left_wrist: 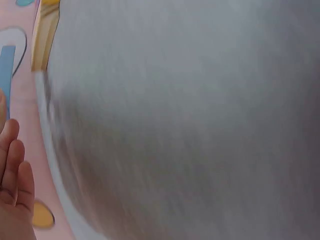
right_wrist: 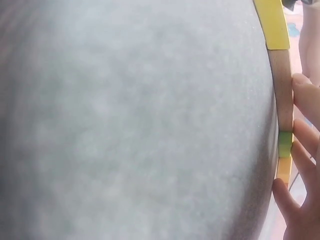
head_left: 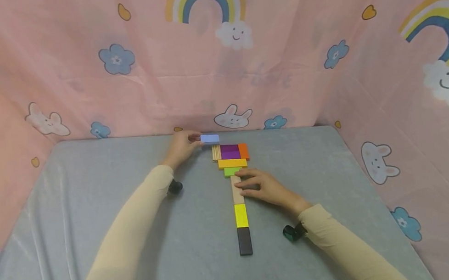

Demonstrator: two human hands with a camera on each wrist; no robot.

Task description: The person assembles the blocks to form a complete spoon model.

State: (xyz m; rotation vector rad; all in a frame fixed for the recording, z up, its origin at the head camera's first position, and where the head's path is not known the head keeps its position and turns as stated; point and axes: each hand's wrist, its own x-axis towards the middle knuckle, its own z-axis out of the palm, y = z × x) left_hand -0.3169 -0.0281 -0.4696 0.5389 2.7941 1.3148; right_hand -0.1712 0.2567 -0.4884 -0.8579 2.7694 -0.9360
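My left hand [head_left: 181, 148] pinches a light blue block [head_left: 210, 139] by its left end, near the table's far edge. Just below that block lies a row of striped pale wooden blocks [head_left: 216, 153], purple blocks [head_left: 230, 152] and an orange block [head_left: 244, 151]. Under the row come an amber block [head_left: 232, 163] and a green block [head_left: 228, 172]. My right hand [head_left: 269, 189] has its fingers loosely spread, tips at the green block and a plain wooden block [head_left: 237, 196]. A yellow block [head_left: 241, 215] and a black block [head_left: 245, 241] continue the column toward me.
A grey cloth covers the table [head_left: 302, 163]. Behind and beside it hangs a pink printed curtain [head_left: 284, 82]. Dark wrist cameras sit under both sleeves, the right one [head_left: 291, 232] close to the tabletop.
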